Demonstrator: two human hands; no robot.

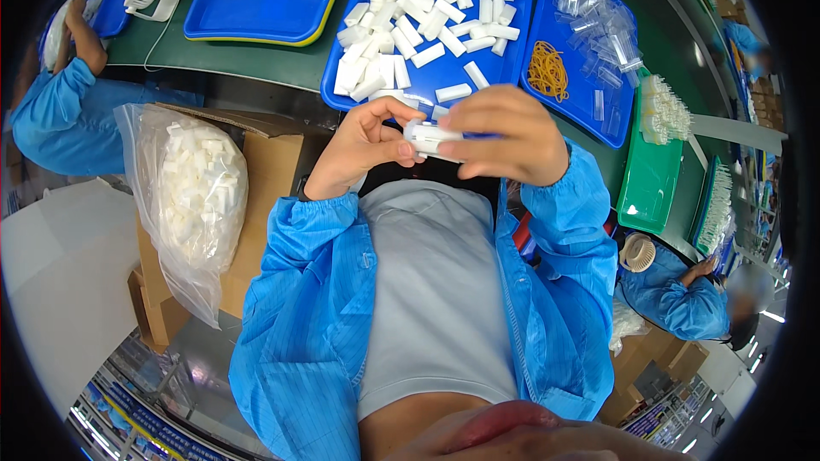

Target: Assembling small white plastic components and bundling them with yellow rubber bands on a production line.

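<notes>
In front of my chest is a small white block-shaped plastic piece [434, 138], lying sideways, with a paler, rounded part at its left end. My left hand [363, 147] pinches that left end between thumb and fingers. From the other side, my right hand [512, 132] closes its fingers on the right end; motion blurs them somewhat. Just beyond my hands, a blue tray [340, 90] bears many similar white pieces [410, 13].
To the right, another blue tray [547, 26] holds clear plastic parts [598, 17] and yellow rubber bands [547, 71]. Beyond sits a green tray [653, 179]. A bag of white pieces [201, 196] rests on a cardboard box [278, 158] at left. Co-workers sit on both sides.
</notes>
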